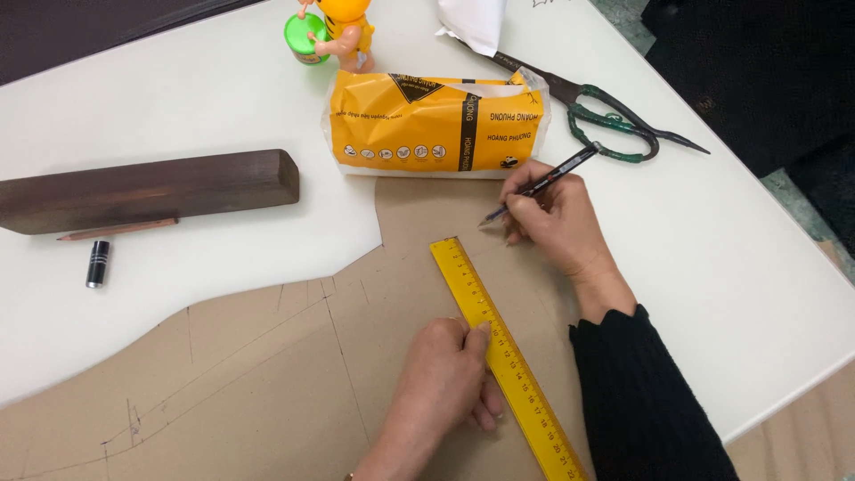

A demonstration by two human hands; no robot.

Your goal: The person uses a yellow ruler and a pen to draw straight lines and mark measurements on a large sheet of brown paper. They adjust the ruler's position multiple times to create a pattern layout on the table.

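Now marking: left hand [450,374] presses the flat yellow ruler [503,356] onto brown pattern paper [267,374]; right hand [557,218], grip closed around a dark pen [541,184], should next meet the ruler's edge.

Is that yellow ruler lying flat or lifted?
Flat: the yellow ruler lies on the brown paper, pressed by the left hand.

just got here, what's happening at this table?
A person is marking a brown paper pattern spread on a white table. The left hand presses a yellow ruler flat on the paper; the right hand holds a pen with its tip on the paper just beyond the ruler's far end. Pencil lines already cross the paper. Lying untouched nearby: a yellow packet, scissors, a dark wooden block, a pencil and a small black cap.
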